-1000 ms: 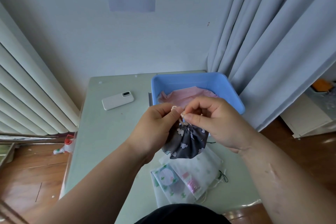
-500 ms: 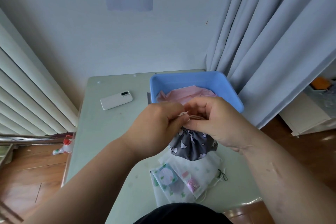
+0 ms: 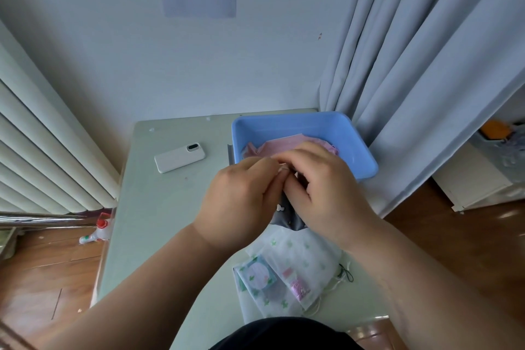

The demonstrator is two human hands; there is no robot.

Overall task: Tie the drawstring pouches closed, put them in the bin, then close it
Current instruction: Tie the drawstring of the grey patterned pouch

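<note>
On our pale green surface point(image 3: 159, 207), white see-through drawstring pouches point(image 3: 298, 258) lie nearer us than the blue rectangular plastic bin point(image 3: 366, 159). A white phone point(image 3: 179, 158) lies left of it, and grey curtains point(image 3: 426, 65) hang behind. Just before the bin, our left hand point(image 3: 241, 202) and right hand point(image 3: 326, 190) grip the dark grey printed fabric pouch point(image 3: 287, 216), fingertips pinching its gathered top.

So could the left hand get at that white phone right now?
Probably, but not freely: the left hand and right hand are both pinching at the top of the grey pouch. Nothing lies on the table between it and the white phone.
</note>
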